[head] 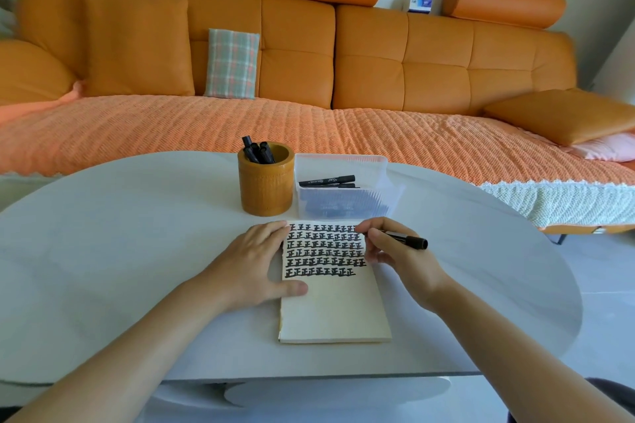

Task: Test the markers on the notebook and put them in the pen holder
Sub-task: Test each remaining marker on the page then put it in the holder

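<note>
A cream notebook (335,309) lies open on the white table, its upper half filled with rows of black marks. My left hand (256,261) presses flat on the notebook's left edge, thumb on the page. My right hand (395,252) grips a black marker (409,240) at the notebook's right edge, its back end pointing right; its tip is hidden by my fingers. A round wooden pen holder (266,187) behind the notebook holds several black markers (257,151). A clear plastic box (338,189) to its right contains more black markers (328,180).
The white oval table (137,251) ends close to my body and curves away on the right. An orange sofa (309,79) with cushions and a textured cover runs behind the table.
</note>
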Demonstrator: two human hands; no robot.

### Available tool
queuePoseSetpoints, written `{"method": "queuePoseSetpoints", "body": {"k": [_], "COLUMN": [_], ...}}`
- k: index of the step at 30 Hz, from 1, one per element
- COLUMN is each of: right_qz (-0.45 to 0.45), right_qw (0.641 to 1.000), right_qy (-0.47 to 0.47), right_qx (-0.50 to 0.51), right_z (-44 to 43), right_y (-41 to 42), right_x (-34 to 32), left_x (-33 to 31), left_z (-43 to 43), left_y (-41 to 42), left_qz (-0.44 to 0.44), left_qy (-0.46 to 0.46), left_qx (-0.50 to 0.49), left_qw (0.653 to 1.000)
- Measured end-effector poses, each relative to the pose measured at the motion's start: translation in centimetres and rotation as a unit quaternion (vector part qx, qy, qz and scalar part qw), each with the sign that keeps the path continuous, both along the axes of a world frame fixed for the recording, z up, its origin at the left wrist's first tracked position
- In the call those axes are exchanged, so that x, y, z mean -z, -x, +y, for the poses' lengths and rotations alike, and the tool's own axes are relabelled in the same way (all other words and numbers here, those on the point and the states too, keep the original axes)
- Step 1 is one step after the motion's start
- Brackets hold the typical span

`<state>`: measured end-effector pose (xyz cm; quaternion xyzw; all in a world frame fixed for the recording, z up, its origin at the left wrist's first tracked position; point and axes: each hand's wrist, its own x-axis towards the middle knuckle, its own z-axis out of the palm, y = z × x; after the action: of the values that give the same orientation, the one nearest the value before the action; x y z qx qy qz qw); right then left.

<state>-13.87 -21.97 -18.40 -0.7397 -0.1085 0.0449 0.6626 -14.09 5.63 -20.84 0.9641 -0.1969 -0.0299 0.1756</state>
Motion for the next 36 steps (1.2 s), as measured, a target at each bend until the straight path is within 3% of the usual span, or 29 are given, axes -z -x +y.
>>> {"method": "queuePoseSetpoints", "body": {"k": [7, 11, 36], "right_qz": [0.000, 0.011, -0.035], "right_qw": [1.000, 0.997, 0.986], "right_qy": [0.007, 0.067, 0.163], "right_qx": [0.008, 0.019, 0.018], "right_z": [0.6, -0.1, -0.5], "right_y": [0.0, -0.1, 0.5], "right_x": [0.0, 0.2, 0.8], "left_x": [-0.1, 0.3, 0.5], "left_z": [0.1, 0.0, -0.1], "left_y": [0.4, 0.3, 0.2], "left_qz": [-0.017, -0.047, -0.046], "left_qy": [0.028, 0.032, 0.015], "left_qx": [-0.012, -0.014, -0.013], "left_qw": [0.999, 0.998, 0.999]}}
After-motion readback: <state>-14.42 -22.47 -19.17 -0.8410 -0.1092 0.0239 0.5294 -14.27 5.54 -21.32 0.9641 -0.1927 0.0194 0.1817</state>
